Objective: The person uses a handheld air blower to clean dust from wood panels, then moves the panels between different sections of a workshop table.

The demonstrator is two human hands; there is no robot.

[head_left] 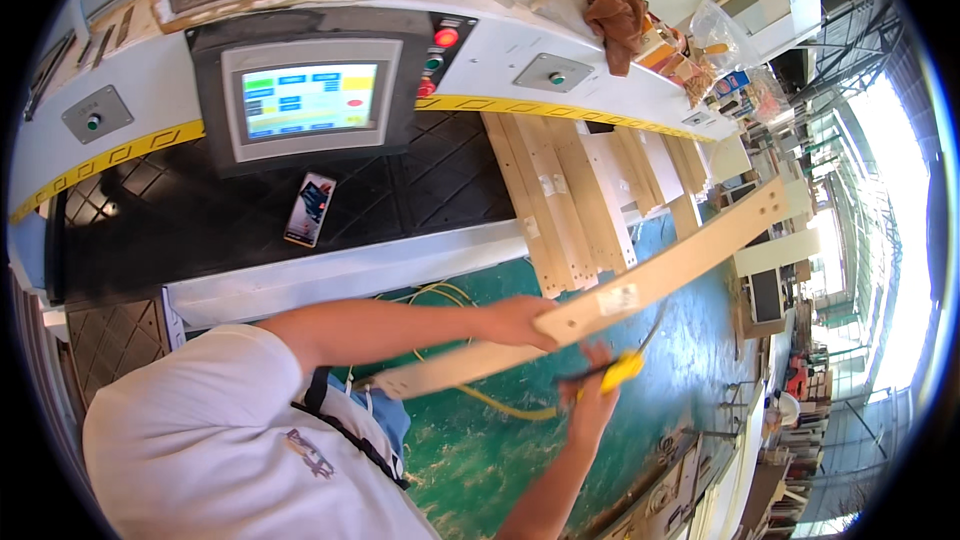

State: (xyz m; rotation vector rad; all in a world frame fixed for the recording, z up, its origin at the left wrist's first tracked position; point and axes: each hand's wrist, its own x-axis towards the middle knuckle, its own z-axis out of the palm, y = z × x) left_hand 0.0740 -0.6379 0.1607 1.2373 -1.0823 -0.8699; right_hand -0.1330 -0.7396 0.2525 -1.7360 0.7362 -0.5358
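A long, pale wooden board (pixel 690 260) slants across the view in front of me, with small holes at its ends and a light label near its middle. My left hand (pixel 520 322) is closed round the board just left of that label. Below the board, my right hand (pixel 594 385) grips a yellow and black air blow gun (pixel 624 370), whose thin nozzle points up and to the right toward the board's underside. Part of the blow gun's handle is hidden by my fingers. The board's near left end is blurred, close to my body.
Several similar boards (pixel 560 200) lie stacked beyond my hands. A yellow hose (pixel 490 402) loops over the green floor (pixel 470 470). A touchscreen panel (pixel 310 100) with buttons stands over a black machine bed (pixel 440 180), where a phone (pixel 310 210) lies. A brown glove (pixel 617 28) rests on the machine top.
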